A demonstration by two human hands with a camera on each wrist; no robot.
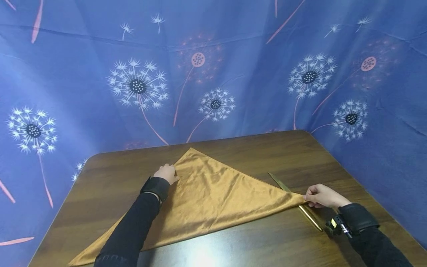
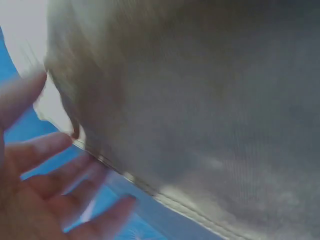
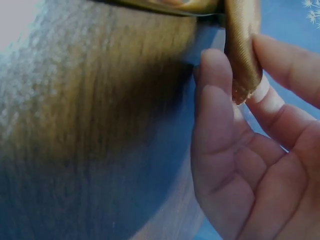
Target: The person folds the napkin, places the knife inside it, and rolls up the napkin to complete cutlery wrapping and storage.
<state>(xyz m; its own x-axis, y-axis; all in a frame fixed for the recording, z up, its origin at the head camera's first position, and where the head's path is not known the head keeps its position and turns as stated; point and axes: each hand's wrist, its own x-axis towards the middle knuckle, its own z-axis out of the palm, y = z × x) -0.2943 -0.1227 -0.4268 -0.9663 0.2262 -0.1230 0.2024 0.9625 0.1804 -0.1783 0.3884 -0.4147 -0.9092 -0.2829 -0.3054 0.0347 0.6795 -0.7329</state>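
Note:
A golden satin cloth (image 1: pixel 207 193) lies folded in a triangle, its far point towards the table's back edge. My right hand (image 1: pixel 325 196) pinches the cloth's right corner between thumb and fingers; the right wrist view shows the gathered cloth corner (image 3: pixel 244 55) in that grip. My left hand (image 1: pixel 166 173) is at the cloth's upper left edge. In the left wrist view the left hand's fingers (image 2: pixel 37 150) are spread loosely beside the cloth's stitched edge, without a visible pinch. A slim gold-coloured rod (image 1: pixel 310 217) lies slanted under the right corner, partly covered by it.
The brown wooden table (image 1: pixel 110 185) has rounded back corners. Behind and at both sides hangs a blue curtain (image 1: pixel 253 74) with a dandelion print. Bare wood surrounds the cloth, and light glares off the front of the table.

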